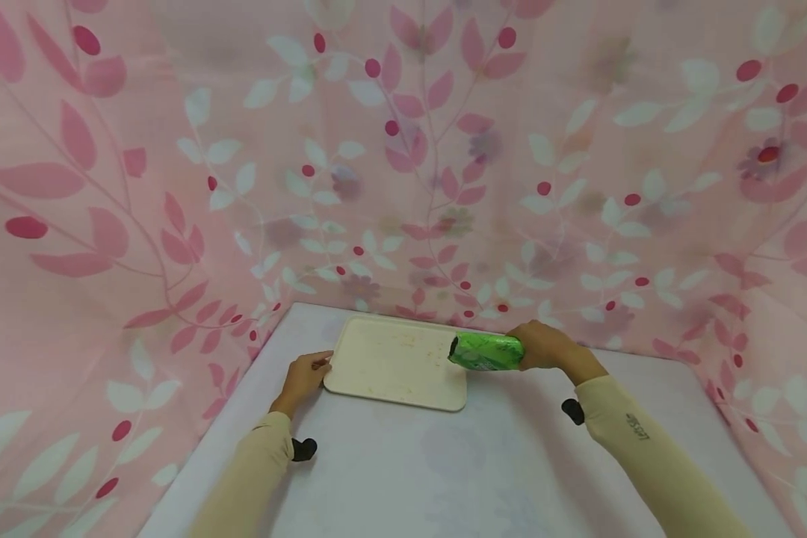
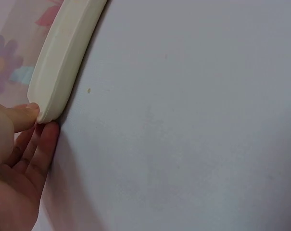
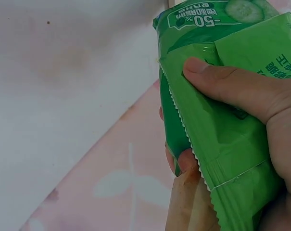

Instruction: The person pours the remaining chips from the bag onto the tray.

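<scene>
A cream rectangular tray [image 1: 370,366] lies on the table with small crumbs scattered on it. My left hand [image 1: 304,381] pinches its left edge; the left wrist view shows the thumb on the rim of the tray [image 2: 63,57] and the other fingers beneath. In my right hand [image 1: 545,347] is a green snack bag [image 1: 487,352], held on its side above the tray's right end, its dark open mouth facing left. Up close, the thumb presses across the crinkled wrapper of the bag [image 3: 222,139], which has a cucumber picture; its contents are hidden.
A white cloth covers the table [image 1: 444,471]. Pink leaf-patterned curtains [image 1: 403,187] hang behind it and on both sides, close to its edges. One small crumb [image 2: 89,90] lies on the cloth beside the tray.
</scene>
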Demonstrator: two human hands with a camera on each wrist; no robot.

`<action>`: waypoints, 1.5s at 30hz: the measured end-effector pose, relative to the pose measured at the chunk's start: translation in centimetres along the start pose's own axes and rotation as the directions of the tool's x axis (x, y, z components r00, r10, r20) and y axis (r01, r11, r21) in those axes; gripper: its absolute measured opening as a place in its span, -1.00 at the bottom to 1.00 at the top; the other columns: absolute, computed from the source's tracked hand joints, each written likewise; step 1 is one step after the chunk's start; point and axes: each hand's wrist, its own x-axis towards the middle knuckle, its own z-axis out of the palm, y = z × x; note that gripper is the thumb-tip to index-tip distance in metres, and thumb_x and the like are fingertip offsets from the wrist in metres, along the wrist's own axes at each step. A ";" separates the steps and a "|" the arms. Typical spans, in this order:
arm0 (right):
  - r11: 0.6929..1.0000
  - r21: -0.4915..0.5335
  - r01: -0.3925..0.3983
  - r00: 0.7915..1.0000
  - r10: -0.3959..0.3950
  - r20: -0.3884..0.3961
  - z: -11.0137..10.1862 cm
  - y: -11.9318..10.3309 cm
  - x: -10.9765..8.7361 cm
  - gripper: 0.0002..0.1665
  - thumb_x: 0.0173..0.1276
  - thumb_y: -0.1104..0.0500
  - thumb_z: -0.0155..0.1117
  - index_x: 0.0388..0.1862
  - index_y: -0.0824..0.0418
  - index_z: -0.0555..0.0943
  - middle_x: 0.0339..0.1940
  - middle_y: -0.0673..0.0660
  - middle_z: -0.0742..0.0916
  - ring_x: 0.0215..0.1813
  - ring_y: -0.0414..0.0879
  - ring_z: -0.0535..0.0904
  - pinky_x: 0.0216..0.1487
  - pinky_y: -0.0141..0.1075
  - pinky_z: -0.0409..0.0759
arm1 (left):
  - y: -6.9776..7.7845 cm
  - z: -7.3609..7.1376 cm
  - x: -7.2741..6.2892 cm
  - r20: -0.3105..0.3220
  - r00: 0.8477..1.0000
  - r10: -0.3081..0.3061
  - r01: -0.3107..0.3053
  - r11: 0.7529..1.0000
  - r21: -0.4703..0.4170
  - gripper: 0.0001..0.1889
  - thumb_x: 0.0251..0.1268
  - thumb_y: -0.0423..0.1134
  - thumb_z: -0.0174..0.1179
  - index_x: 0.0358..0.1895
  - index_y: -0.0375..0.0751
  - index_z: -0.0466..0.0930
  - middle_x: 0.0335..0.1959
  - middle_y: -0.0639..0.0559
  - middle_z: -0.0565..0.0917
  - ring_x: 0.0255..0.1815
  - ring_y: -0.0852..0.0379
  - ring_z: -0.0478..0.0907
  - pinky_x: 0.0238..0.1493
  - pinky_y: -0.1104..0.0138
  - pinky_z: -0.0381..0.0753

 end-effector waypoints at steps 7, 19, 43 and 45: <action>0.999 -0.033 -0.005 1.000 0.005 0.022 -0.9 -0.2 0.9 -0.56 -0.07 0.27 0.63 -0.14 0.18 0.72 -0.33 -0.06 0.70 -0.30 -0.10 0.54 -0.11 -0.05 0.64 | 0.0 0.1 0.5 0.052 0.990 -0.129 0.132 0.990 -0.055 -0.61 0.25 -0.46 0.25 0.17 -0.31 0.60 -0.17 -0.17 0.67 -0.28 0.08 0.58 -0.38 0.38 0.62; 0.987 -0.153 0.051 0.997 -0.060 -0.054 -2.6 -3.5 3.3 -0.73 0.01 0.24 0.56 -0.27 0.08 0.73 -0.41 -0.09 0.66 -0.35 -0.10 0.51 -0.28 -0.10 0.61 | 0.0 -0.2 0.8 0.073 0.979 -0.189 0.196 0.975 -0.108 -0.63 0.27 -0.45 0.24 0.16 -0.29 0.62 -0.15 -0.17 0.66 -0.29 0.10 0.56 -0.40 0.36 0.65; 0.980 -0.198 0.018 0.993 -0.041 -0.114 -2.6 -4.4 4.4 -0.81 0.08 0.30 0.47 -0.33 0.05 0.74 -0.47 -0.05 0.66 -0.44 -0.11 0.51 -0.45 -0.15 0.56 | -0.2 -0.2 1.2 0.114 0.976 -0.188 0.204 0.966 -0.159 -0.62 0.30 -0.46 0.21 0.19 -0.30 0.59 -0.12 -0.19 0.66 -0.37 0.14 0.59 -0.42 0.33 0.66; 0.983 -0.180 0.021 0.990 -0.046 -0.134 -2.6 -4.4 4.7 -0.79 0.09 0.31 0.45 -0.30 0.07 0.74 -0.46 -0.04 0.68 -0.45 -0.11 0.52 -0.44 -0.15 0.56 | -0.2 -0.2 1.2 0.101 0.975 -0.198 0.212 0.964 -0.161 -0.62 0.29 -0.46 0.22 0.18 -0.30 0.60 -0.13 -0.19 0.66 -0.38 0.14 0.59 -0.42 0.33 0.65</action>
